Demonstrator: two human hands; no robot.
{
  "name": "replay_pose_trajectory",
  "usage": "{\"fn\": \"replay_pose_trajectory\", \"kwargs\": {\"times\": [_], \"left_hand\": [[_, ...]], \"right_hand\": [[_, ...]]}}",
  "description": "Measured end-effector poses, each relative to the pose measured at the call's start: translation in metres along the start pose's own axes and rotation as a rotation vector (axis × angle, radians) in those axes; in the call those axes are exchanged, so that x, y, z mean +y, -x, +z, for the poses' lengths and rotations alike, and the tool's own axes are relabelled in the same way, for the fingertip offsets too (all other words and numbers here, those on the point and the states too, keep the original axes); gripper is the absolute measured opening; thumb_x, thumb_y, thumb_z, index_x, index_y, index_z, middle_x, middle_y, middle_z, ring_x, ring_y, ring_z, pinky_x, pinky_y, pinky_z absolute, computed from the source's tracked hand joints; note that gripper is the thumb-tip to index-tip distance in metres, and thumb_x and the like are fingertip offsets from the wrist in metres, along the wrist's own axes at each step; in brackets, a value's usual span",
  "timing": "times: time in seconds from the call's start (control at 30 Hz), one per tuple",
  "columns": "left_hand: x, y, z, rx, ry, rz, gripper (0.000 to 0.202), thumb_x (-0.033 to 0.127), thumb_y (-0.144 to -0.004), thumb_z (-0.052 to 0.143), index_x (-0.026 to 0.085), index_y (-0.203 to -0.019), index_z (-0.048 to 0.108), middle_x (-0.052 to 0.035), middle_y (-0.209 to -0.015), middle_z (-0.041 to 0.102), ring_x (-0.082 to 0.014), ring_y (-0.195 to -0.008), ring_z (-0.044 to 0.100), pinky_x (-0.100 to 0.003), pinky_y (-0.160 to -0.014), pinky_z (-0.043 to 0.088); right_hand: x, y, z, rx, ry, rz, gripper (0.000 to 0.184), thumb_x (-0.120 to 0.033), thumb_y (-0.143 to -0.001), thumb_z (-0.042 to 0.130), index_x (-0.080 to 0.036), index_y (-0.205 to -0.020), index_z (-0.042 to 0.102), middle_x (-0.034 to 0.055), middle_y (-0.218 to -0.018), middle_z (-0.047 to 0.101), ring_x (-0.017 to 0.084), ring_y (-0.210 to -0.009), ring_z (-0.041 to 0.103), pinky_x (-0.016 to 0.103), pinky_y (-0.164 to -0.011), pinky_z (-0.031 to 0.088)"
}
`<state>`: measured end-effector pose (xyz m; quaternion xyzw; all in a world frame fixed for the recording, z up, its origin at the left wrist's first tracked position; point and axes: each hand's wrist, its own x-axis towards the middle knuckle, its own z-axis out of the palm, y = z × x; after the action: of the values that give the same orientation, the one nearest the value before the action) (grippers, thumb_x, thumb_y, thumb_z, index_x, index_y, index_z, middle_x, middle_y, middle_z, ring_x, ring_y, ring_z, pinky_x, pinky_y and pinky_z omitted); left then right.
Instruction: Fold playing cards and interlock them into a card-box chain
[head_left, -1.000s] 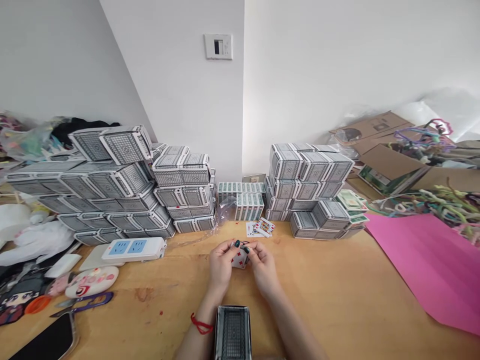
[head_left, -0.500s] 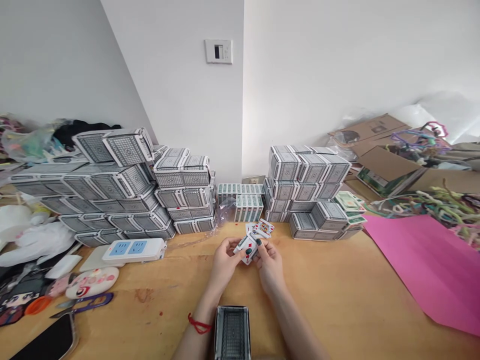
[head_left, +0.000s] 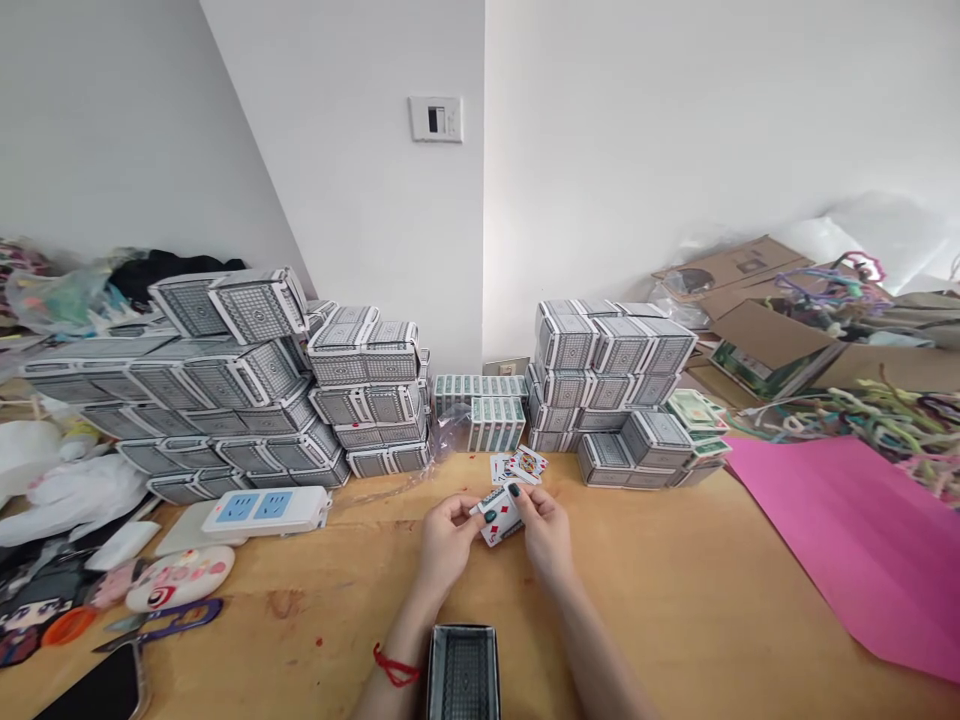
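Observation:
Between my two hands is a playing card (head_left: 501, 516), a diamond showing upward, with patterned card edges folded or layered around it. My left hand (head_left: 448, 540) pinches its left side, thumb on the face. On the upper right side, my right hand (head_left: 544, 522) grips it, thumb on top and fingers hidden beneath. Just beyond lie a few loose playing cards (head_left: 521, 465), one a face card. An open box (head_left: 463, 675) made of grey-patterned cards stands near the front edge, between my forearms.
Stacked card boxes rise at left (head_left: 225, 380), centre left (head_left: 366, 390) and right (head_left: 611, 370). Packs of cards (head_left: 496, 424) stand at the back. A power strip (head_left: 268, 510), scissors (head_left: 165, 622) and phone (head_left: 101, 690) lie left; pink paper (head_left: 847, 540) lies right.
My hands have drawn slightly nearer, away from the loose cards, with the held card between them. The view has tilted up a little.

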<state>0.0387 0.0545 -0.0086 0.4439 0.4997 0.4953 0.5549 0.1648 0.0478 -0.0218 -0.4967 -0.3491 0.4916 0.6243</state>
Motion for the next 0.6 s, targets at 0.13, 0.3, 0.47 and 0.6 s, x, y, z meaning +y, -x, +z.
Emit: {"fn": "replay_pose_trajectory", "kwargs": {"times": [0.13, 0.3, 0.47, 0.6], "left_hand": [[-0.002, 0.002, 0.005, 0.000, 0.129, -0.059, 0.021, 0.020, -0.055, 0.069, 0.012, -0.074, 0.065, -0.0058, -0.073, 0.069, -0.0165, -0.066, 0.062, -0.026, -0.062, 0.048], [0.000, 0.004, 0.006, 0.022, 0.201, -0.111, 0.024, 0.025, -0.055, 0.070, 0.012, -0.075, 0.065, -0.0068, -0.074, 0.070, -0.0180, -0.066, 0.063, -0.028, -0.061, 0.049], [-0.001, 0.000, 0.000, 0.107, 0.182, -0.041, 0.027, 0.027, -0.058, 0.067, 0.012, -0.080, 0.065, -0.0088, -0.082, 0.069, -0.0179, -0.071, 0.062, -0.027, -0.062, 0.048], [-0.004, -0.004, -0.008, 0.250, 0.151, 0.055, 0.029, 0.033, -0.061, 0.063, 0.013, -0.082, 0.063, -0.0054, -0.078, 0.067, -0.0161, -0.067, 0.060, -0.025, -0.059, 0.046]], "right_hand": [[0.000, 0.002, 0.001, 0.115, 0.143, -0.084, 0.034, -0.049, -0.068, 0.057, -0.015, -0.070, 0.061, 0.0031, -0.062, 0.062, 0.016, -0.055, 0.053, 0.026, -0.054, 0.042], [-0.003, 0.005, 0.003, 0.143, 0.282, -0.162, 0.031, -0.048, -0.074, 0.050, -0.017, -0.070, 0.057, 0.0029, -0.062, 0.060, 0.016, -0.056, 0.053, 0.026, -0.055, 0.042], [-0.001, 0.004, 0.004, 0.023, 0.255, -0.161, 0.027, -0.046, -0.075, 0.050, -0.020, -0.072, 0.051, -0.0001, -0.059, 0.054, 0.014, -0.052, 0.049, 0.025, -0.050, 0.040], [0.003, 0.007, 0.009, -0.224, 0.189, -0.062, 0.027, -0.046, -0.072, 0.054, -0.021, -0.071, 0.047, -0.0017, -0.058, 0.053, 0.014, -0.053, 0.051, 0.025, -0.050, 0.042]]}}
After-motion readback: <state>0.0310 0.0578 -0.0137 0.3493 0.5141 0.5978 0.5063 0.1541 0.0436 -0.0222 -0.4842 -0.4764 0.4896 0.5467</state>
